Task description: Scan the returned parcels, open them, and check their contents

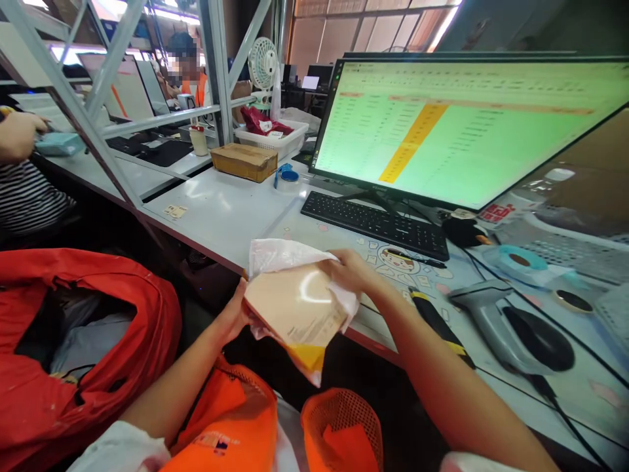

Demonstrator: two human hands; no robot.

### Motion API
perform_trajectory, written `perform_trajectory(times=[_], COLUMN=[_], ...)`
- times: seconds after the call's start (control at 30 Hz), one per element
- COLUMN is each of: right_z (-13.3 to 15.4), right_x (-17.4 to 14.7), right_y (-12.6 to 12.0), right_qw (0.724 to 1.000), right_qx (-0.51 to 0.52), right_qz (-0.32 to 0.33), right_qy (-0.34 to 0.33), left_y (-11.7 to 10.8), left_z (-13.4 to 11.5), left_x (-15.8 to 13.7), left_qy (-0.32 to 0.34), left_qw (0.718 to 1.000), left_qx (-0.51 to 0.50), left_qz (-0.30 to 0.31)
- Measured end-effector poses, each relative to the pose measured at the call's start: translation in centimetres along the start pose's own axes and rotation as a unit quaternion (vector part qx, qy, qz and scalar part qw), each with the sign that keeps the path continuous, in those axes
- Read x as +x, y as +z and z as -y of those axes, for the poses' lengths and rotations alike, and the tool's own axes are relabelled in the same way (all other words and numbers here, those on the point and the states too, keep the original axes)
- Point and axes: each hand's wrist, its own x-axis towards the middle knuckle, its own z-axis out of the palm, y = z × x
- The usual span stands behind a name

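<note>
Between my two hands is a flat tan box [289,298] with a yellow lower corner, partly wrapped in a white plastic bag [275,255]. It is tilted and held over the desk's front edge. My left hand [238,311] grips the box's left side, its fingertips hidden behind it. At the upper right, my right hand [351,270] is closed on the crumpled plastic and the box's edge.
A keyboard [373,223] and a monitor [462,131] stand behind. Rightward lie a barcode scanner [511,328], a box cutter [439,324] and tape rolls. A cardboard box [244,162] sits farther back. An open red bag [152,341] is at left, near another person's hand [19,134].
</note>
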Motion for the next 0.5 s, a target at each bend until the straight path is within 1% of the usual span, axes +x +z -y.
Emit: perform_trajectory(times=[0.03, 0.07, 0.13, 0.17, 0.23, 0.3, 0.37, 0.4, 0.47, 0.5], right_z=[0.3, 0.6, 0.7, 0.5, -0.1, -0.7, -1.1, -1.2, -1.7, -2.2], right_x=[-1.7, -3.4, -6.7, -8.2, -10.8, -13.1, -15.3, -16.5, -19.2, -20.8], right_y=[0.0, 0.0, 0.1, 0.1, 0.2, 0.2, -0.1, -0.4, -1.3, -1.9], right_qw=[1.0, 0.998, 0.984, 0.971, 0.942, 0.917, 0.894, 0.884, 0.859, 0.839], right_qx=[0.028, 0.064, 0.15, 0.191, 0.237, 0.242, 0.223, 0.211, 0.175, 0.147], right_qz=[-0.005, -0.02, -0.067, -0.092, -0.143, -0.185, -0.235, -0.261, -0.32, -0.352], right_qy=[0.001, 0.012, 0.068, 0.108, 0.192, 0.258, 0.308, 0.325, 0.359, 0.389], left_y=[-0.3, -0.4, 0.0, 0.5, 2.1, 3.9, 5.3, 5.8, 6.1, 6.0], left_z=[-0.7, -1.4, -3.0, -3.8, -5.4, -6.4, -6.8, -6.8, -6.5, -6.3], left_x=[-0.8, -1.7, -3.8, -4.8, -6.6, -7.8, -8.4, -8.5, -8.6, -8.6], left_qy=[-0.014, -0.013, 0.02, 0.043, 0.097, 0.162, 0.229, 0.253, 0.28, 0.279], left_qw=[1.0, 1.0, 0.994, 0.984, 0.949, 0.905, 0.866, 0.852, 0.84, 0.844], left_qx=[-0.009, 0.01, 0.095, 0.151, 0.267, 0.357, 0.399, 0.405, 0.398, 0.386], left_qz=[0.007, 0.016, 0.054, 0.083, 0.133, 0.167, 0.198, 0.213, 0.239, 0.249])
